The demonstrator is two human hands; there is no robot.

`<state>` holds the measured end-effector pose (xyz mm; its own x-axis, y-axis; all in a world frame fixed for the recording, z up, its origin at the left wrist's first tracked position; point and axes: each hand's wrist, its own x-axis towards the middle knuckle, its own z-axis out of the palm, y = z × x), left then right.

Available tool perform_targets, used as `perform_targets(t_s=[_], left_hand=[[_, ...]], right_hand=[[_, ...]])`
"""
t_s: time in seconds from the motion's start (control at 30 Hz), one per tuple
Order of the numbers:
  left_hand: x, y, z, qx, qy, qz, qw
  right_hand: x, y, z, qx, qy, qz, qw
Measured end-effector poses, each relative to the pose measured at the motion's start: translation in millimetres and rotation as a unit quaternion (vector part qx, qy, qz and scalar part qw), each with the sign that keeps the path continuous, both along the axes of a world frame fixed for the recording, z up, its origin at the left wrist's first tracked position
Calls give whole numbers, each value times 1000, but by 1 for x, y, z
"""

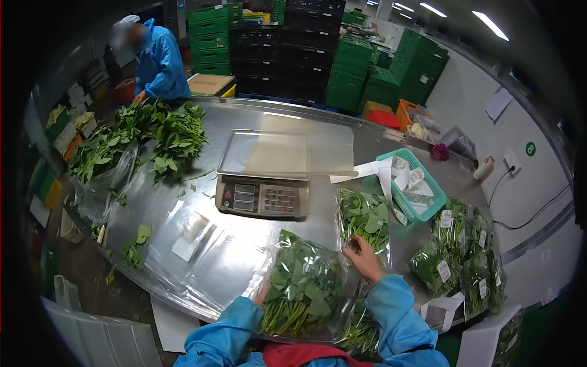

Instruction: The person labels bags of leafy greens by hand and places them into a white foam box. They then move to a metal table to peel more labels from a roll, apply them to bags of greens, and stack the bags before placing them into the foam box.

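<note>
A clear plastic bag of leafy greens (304, 284) is tilted in front of me, leaves at the top and stems toward my body. My left hand (263, 295) grips its left edge, with most fingers hidden by the bag. My right hand (365, 260) is at the bag's upper right edge, thumb and fingers curled close together on the plastic. Just beyond the right hand lies a second bag of greens (362, 214). Another bag (359, 330) lies partly hidden under my right forearm.
A scale (263, 199) stands mid-table beside a green basket (437, 202) of labels. Several labelled bags (458, 235) lie at the right. Loose greens (165, 131) are heaped at the far left, near a person in a blue coat (162, 61). Crates (281, 55) stand behind.
</note>
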<state>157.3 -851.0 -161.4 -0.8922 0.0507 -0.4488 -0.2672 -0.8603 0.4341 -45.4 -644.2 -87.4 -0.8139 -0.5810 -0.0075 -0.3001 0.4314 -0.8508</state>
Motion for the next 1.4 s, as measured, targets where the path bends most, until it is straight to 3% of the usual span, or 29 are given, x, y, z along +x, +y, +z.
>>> perform_targets(t_s=[0.07, 0.13, 0.17, 0.23, 0.27, 0.33, 0.53, 0.77, 0.83, 0.93, 1.0, 1.07, 1.13, 1.23, 1.27, 1.33, 1.4], left_hand=[[5, 7, -1, 5, -5, -14, 1000], [7, 16, -4, 8, -9, -35, 999], [9, 21, -5, 11, -12, -43, 999], [11, 29, -7, 15, -13, -65, 998], [12, 34, -9, 17, -13, -78, 997], [14, 41, -10, 16, -8, -103, 994], [22, 46, -6, 10, 5, -147, 989], [26, 43, 15, 91, 32, -131, 987], [29, 43, 16, 104, -18, -127, 986], [32, 46, -10, 150, 10, -106, 983], [33, 47, -12, 151, -4, -91, 984], [32, 48, -21, 153, -19, -75, 985], [33, 54, -55, 32, -82, -13, 996], [36, 53, -67, 31, -70, 9, 997], [37, 52, -49, 32, -68, 8, 997], [38, 44, 11, 164, -17, 0, 986], [29, 44, 20, 148, -7, 2, 989]], right_hand=[[0, -17, 17, -68, -55, 18, 996], [17, -40, 51, -71, 75, 158, 982], [25, -49, 65, -71, 74, 162, 981], [38, -72, 83, -22, 229, 313, 922], [39, -78, 81, -28, 225, 330, 916], [34, -80, 76, 123, 196, 466, 854], [39, -80, 78, 146, 161, 497, 840], [41, -84, 72, 121, 140, 481, 857], [38, -84, 64, 119, 121, 474, 864], [40, -81, 51, 48, 168, 437, 882], [49, -79, 52, 49, 141, 414, 898], [63, -81, 52, -3, 57, 242, 969], [64, -67, 29, 20, 40, 228, 973], [82, -38, 1, 59, -5, 149, 987], [95, -29, -4, 66, -25, 143, 987], [114, -25, 1, 75, -44, 134, 987], [126, -26, 13, 57, -85, 108, 989]])
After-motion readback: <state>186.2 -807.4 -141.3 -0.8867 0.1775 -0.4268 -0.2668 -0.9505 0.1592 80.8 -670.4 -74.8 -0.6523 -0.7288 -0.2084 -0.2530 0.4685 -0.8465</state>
